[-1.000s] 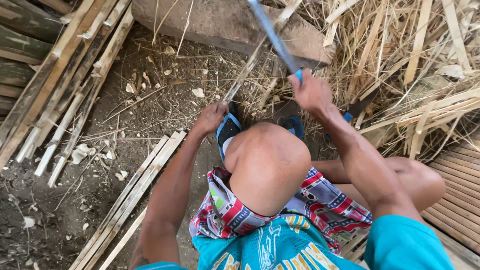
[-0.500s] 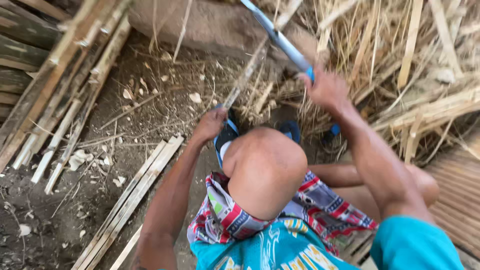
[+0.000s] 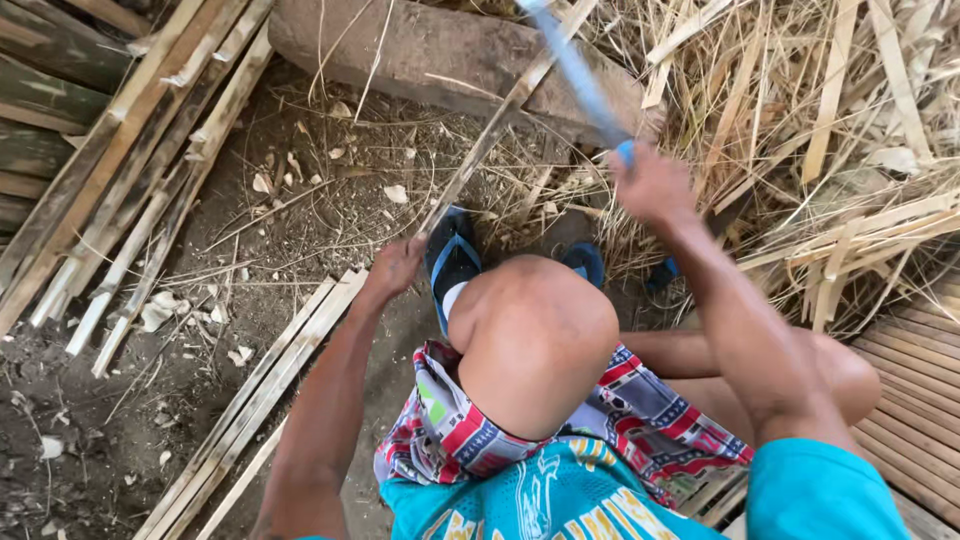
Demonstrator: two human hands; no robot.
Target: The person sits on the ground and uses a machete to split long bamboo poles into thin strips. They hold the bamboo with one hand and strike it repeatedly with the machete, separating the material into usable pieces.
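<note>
My left hand (image 3: 393, 268) grips the near end of a thin bamboo strip (image 3: 490, 140) that slants up and away over a log (image 3: 420, 50). My right hand (image 3: 655, 185) is raised above the strip, shut on the blue handle of a long blade (image 3: 575, 70) that points up to the top edge, blurred. My bent knee (image 3: 535, 335) sits between the arms, with a foot in a blue sandal (image 3: 452, 262) just right of the left hand.
Split bamboo slats (image 3: 265, 385) lie on the dirt at the lower left. Longer bamboo poles (image 3: 130, 160) are stacked along the left. A heap of dry strips and shavings (image 3: 840, 130) fills the right. A slatted bamboo platform (image 3: 920, 390) is at the right edge.
The right hand with the blade has swung higher and to the right. The left hand has stayed on the strip's end. The view has tilted slightly.
</note>
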